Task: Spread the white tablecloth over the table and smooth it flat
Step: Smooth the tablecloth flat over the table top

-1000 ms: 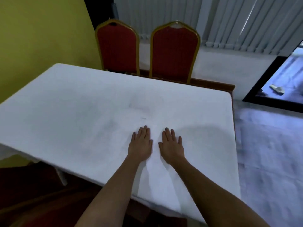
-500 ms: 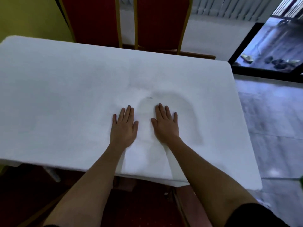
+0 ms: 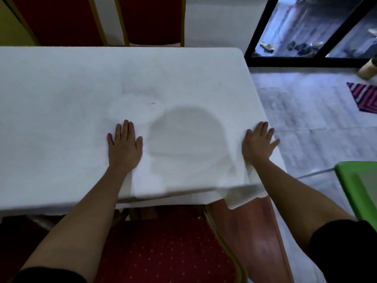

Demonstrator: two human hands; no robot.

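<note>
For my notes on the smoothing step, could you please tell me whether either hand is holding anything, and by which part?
Nothing is held: the left hand and the right hand lie flat, fingers straight, on the white tablecloth.

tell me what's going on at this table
A person is smoothing a white tablecloth with both bare hands. The left hand presses flat near the middle of the near side, and the right hand lies flat at the cloth's right edge. The cloth is mostly flat, with faint creases near its middle and an uneven hem at the near right corner. A red chair sits below the person.
</note>
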